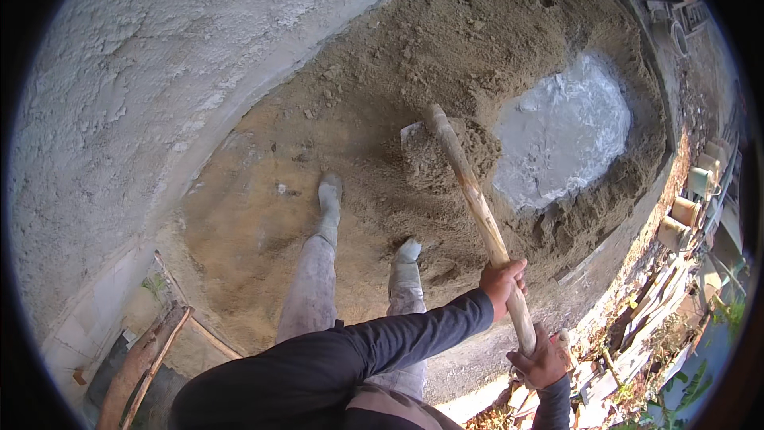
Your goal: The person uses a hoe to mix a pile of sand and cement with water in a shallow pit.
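Both my hands grip the long wooden handle of a hoe [476, 199], which slants from the lower right up to the middle of the view. My left hand [501, 283] wraps round the shaft partway down. Nearer the handle's end, my right hand [544, 360] is closed round it. At the far end, the hoe's blade is mostly hidden by a clump of damp sand [426, 161], with a pale edge showing on its left. Just right of that clump, a pool of grey-white liquid [565, 131] lies in a hollow ringed by the brown sand heap [446, 40].
My pale boots [329, 199] stand on sandy ground left of the hoe. A rough grey wall [143, 72] curves along the left. Several buckets [686, 211] and a pile of scrap wood [652, 302] lie at the right. Wooden poles [147, 362] lean at lower left.
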`<state>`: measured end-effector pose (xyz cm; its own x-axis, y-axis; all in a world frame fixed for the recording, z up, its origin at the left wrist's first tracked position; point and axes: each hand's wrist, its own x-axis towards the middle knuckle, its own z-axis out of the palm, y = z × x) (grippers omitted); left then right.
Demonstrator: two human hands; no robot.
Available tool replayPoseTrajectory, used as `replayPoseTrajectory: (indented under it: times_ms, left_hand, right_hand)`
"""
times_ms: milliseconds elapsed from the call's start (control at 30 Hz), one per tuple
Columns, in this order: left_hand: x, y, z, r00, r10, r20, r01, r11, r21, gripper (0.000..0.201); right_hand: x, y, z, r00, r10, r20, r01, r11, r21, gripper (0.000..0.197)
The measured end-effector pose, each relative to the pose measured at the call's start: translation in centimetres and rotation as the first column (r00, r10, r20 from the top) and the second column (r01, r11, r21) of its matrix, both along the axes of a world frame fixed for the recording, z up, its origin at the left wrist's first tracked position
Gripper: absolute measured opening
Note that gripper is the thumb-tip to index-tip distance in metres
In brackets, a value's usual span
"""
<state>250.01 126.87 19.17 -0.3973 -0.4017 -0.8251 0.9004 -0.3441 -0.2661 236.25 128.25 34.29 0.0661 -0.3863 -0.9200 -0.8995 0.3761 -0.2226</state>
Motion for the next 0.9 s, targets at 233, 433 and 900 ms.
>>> replayPoseTrajectory:
  times_ms: [233, 433, 900]
  left_hand:
    - [11.9, 4.5, -11.1, 0.921, 0.016, 0.388, -0.066, 0.991, 0.114, 0.019]
    - [34.7, 3.7, -30.7, 0.778, 0.093, 0.621, -0.279, 0.937, 0.209, 0.018]
    - [12.0, -8.5, -26.5, 0.905, -0.006, 0.424, 0.005, 1.0, 0.004, 0.015]
  right_hand:
    - [10.9, 2.2, -14.4, 0.827, -0.476, 0.301, 0.292, 0.819, 0.493, 0.049]
    - [30.1, -1.8, -35.6, 0.816, -0.143, 0.56, -0.052, 0.947, 0.318, 0.042]
    - [11.5, -7.0, -27.0, 0.932, -0.25, 0.264, 0.241, 0.968, 0.064, 0.049]
